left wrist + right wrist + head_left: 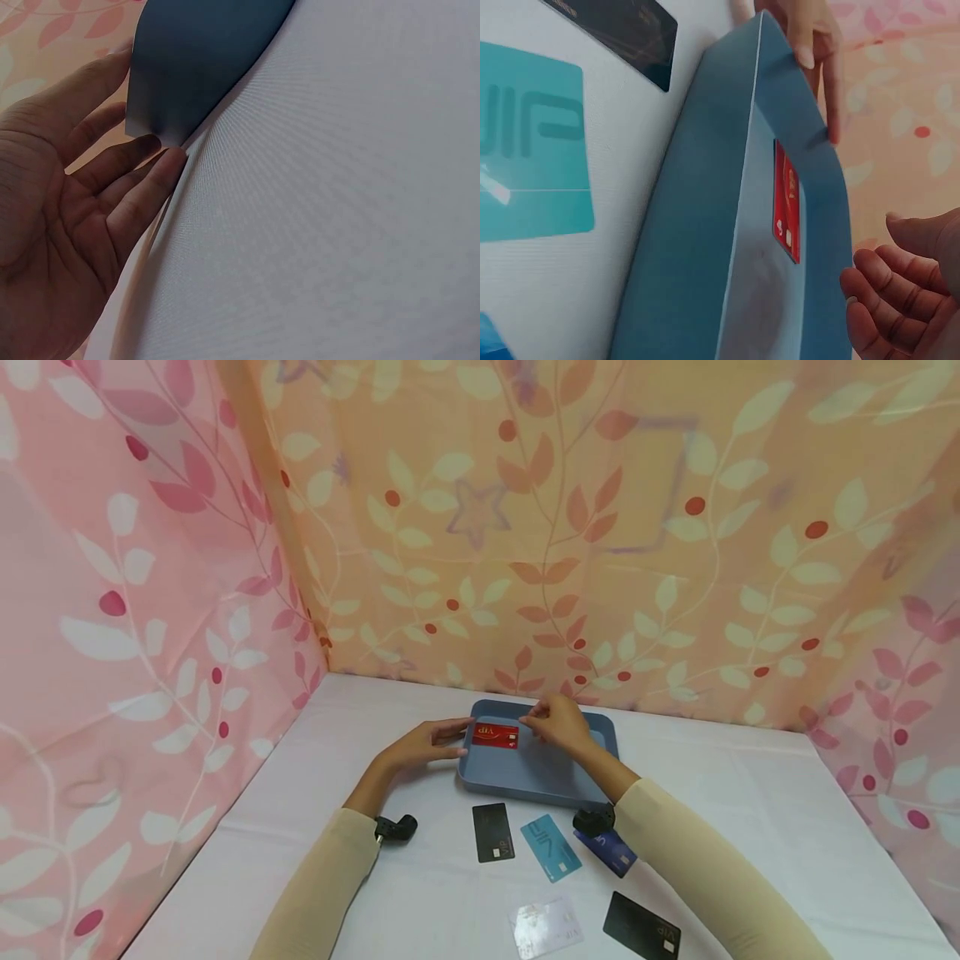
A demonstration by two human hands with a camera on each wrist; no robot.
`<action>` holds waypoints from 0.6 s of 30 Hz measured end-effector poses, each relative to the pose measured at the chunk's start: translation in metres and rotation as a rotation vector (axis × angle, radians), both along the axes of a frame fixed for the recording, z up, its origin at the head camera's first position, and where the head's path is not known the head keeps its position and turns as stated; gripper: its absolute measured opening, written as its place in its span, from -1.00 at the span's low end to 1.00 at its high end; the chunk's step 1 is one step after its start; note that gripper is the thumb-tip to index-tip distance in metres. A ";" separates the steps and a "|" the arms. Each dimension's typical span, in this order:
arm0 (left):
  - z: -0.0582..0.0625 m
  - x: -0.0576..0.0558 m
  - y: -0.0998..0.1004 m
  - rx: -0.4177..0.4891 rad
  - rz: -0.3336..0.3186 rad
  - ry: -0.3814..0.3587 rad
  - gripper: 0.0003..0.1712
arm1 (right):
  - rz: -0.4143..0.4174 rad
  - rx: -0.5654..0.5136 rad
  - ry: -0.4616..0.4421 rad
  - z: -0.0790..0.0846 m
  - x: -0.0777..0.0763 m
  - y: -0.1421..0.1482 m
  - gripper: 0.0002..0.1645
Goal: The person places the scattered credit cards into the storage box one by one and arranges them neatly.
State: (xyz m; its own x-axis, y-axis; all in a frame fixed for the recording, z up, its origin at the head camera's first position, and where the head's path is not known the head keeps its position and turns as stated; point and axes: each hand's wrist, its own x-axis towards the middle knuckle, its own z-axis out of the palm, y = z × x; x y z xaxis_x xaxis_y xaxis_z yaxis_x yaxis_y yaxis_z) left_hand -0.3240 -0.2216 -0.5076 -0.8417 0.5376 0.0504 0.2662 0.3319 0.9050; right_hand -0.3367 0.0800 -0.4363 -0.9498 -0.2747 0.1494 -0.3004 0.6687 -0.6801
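A blue-grey tray [540,775] stands near the back of the table. Flat inside it, by the left wall, lies a red VIP card [495,737]. My left hand [431,743] touches the tray's left edge with extended fingers; in the left wrist view, the fingertips [171,161] are at the tray's corner. Over the tray's far side is my right hand [561,723], just right of the red card. In the right wrist view its fingers are loosely bent, the thumb stands apart from them, and nothing is between them.
In front of the tray lie a black VIP card [493,833], a light blue card [551,847] and a dark blue card [611,852], partly covered by the right wrist camera. Closer are a clear card [546,928] and another black card [642,927]. Patterned cloth walls [450,568] surround the table.
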 end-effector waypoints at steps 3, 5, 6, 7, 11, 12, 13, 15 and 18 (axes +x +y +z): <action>-0.001 0.000 0.000 0.015 -0.007 -0.009 -0.16 | 0.023 -0.025 0.012 0.002 0.006 0.004 -0.76; -0.001 -0.001 0.000 0.023 -0.010 -0.014 -0.16 | 0.038 -0.035 0.012 0.005 0.011 0.006 -0.76; -0.001 -0.001 0.000 0.027 -0.010 -0.015 -0.16 | 0.046 -0.039 0.011 0.006 0.013 0.007 -0.76; -0.001 -0.001 0.000 0.029 -0.013 -0.016 -0.17 | 0.054 -0.041 0.010 0.008 0.015 0.008 -0.76; -0.001 0.000 0.000 0.022 -0.013 -0.018 -0.17 | 0.088 -0.050 0.005 0.015 0.026 0.014 -0.76; -0.001 0.000 0.000 0.018 -0.013 -0.018 -0.17 | 0.094 -0.052 0.004 0.017 0.029 0.016 -0.76; -0.001 0.000 0.000 0.014 -0.014 -0.018 -0.17 | 0.101 -0.057 0.001 0.019 0.032 0.017 -0.76; 0.000 0.000 0.000 0.007 -0.017 -0.017 -0.16 | 0.113 -0.064 -0.004 0.022 0.037 0.020 -0.77; 0.000 0.001 0.000 0.011 -0.024 -0.018 -0.16 | 0.122 -0.069 -0.008 0.027 0.045 0.026 -0.78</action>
State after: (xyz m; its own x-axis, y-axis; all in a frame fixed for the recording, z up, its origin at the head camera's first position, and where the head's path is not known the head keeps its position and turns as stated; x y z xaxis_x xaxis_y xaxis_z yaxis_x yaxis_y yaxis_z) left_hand -0.3231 -0.2212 -0.5071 -0.8295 0.5569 0.0408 0.2572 0.3161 0.9132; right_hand -0.2922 0.1060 -0.4089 -0.9110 -0.3779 0.1649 -0.3714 0.5786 -0.7261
